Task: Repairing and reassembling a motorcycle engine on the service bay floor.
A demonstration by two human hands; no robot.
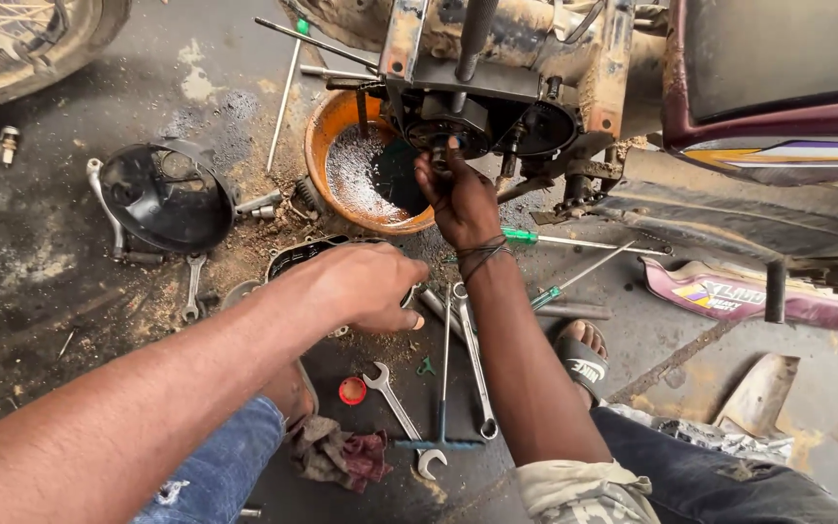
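Motorcycle frame (497, 49): rusted, paint-flaked metal, raised over a stained concrete floor (31, 262). At its underside, the engine (482, 121): black, greasy, with round housings and exposed gears.

Basin (337, 146): orange plastic, round, holding dark oily liquid, directly beneath the engine.

Round cover (167, 194): black, dished metal, lying on the floor left of the basin.

Side panel (758, 296): maroon plastic, lying flat to the right.

Left hand (366, 286): palm down over a dark engine part beside the spanners, fingers curled; whether they grip anything cannot be told.

Right hand (458, 199): reaches up to the engine's underside, fingers pinched narrowly on a small fitting there; the part itself is too hidden to identify. Cords circle the wrist.

Spanners (472, 359): several, long, bright steel, scattered on the floor between the arms.

Screwdrivers (535, 236): two, green-handled, near the right forearm.

Rag (341, 454): crumpled, dirty red cloth.

Cap (352, 390): small, red, round.
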